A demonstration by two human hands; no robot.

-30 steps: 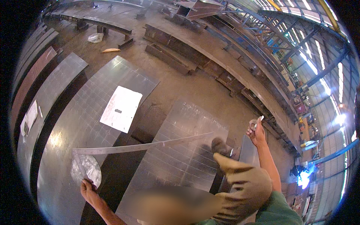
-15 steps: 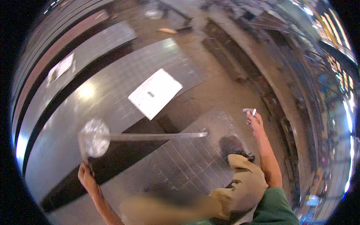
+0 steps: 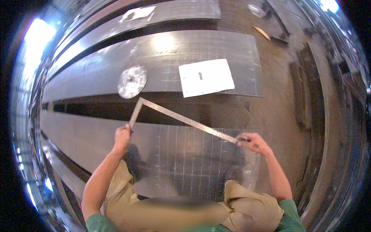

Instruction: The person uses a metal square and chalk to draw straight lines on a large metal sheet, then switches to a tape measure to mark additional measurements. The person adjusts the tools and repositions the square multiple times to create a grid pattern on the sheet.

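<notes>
The left hand [image 3: 123, 139] grips the square [image 3: 188, 121] at left. The blurred right hand [image 3: 254, 143] seems to pinch its right end.

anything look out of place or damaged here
The white paper lies slightly askew on the metal plate, its near-left corner seeming to poke past the plate's edge. Nothing is clearly damaged.

The middle steel slab [image 3: 162, 54] carries a silvery disc [image 3: 132, 82] and a white sheet [image 3: 212, 77] (both reach past its near edge). Pale papers [image 3: 141, 13] lie on the slab beyond [image 3: 189, 11], pale lines [image 3: 191, 147] cross the near slab [image 3: 183, 160], and a curved tan piece [image 3: 262, 33] rests on the floor [image 3: 276, 92].
</notes>
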